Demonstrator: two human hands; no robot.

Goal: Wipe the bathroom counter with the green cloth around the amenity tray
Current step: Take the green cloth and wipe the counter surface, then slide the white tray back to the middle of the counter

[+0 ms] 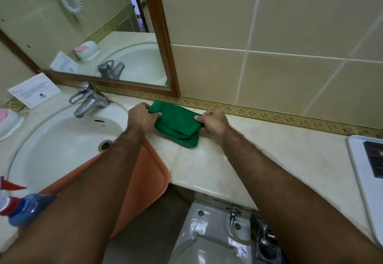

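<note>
Both grips pinched on the green cloth: left grip clamping its left end between thumb and fingers, right grip clamping its right end the same way. Cloth folded into a thick pad, stretched between the two grips, lower fold resting on the counter near its back edge, just below the patterned tile border. Left forearm crossing above an orange tray lying at the counter's front edge and reaching over the rim of the sink. Faucet at the sink's back, just left of the cloth. White amenity tray at the counter's right end, well apart from the cloth, holding dark packets. Printed card leaning at the back left corner, beside a white and pink soap dish. Blue spray bottle with a red nozzle at the lower left. Wood-framed mirror above the faucet. Toilet tank below the counter's front edge.
</note>
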